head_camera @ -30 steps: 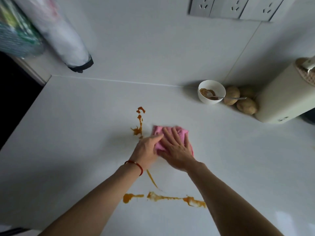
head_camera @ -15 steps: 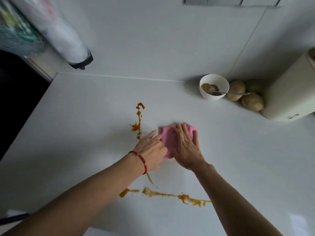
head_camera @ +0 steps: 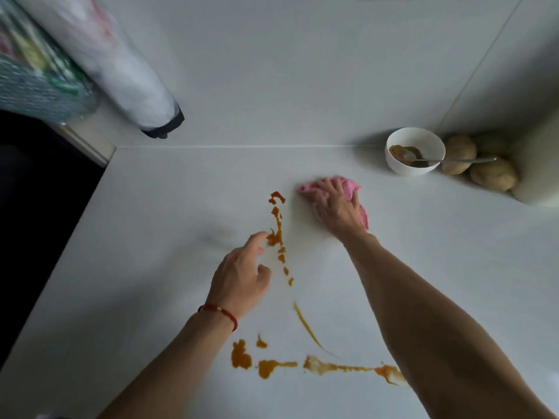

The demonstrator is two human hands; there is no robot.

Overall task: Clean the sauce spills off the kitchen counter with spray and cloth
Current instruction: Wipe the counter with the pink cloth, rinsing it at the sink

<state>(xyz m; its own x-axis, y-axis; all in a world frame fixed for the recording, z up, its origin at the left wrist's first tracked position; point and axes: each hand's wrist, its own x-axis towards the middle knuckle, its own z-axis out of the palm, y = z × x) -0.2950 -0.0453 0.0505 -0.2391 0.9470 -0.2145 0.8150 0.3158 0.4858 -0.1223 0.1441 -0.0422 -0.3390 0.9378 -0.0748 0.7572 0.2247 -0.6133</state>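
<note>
Two orange sauce spills [head_camera: 320, 365] sit close on the white worktop [head_camera: 121, 282], and one more trail [head_camera: 276, 234] runs up the middle. To wipe well, press the cloth flat and drag it over the trail toward you. The left hand [head_camera: 239, 279] hovers by the trail, fingers loose, holding nothing. Farther off, the right hand [head_camera: 334, 207] lies spread flat on the pink cloth [head_camera: 351, 189], pressing it down, beside the trail's top. No spray shows.
</note>
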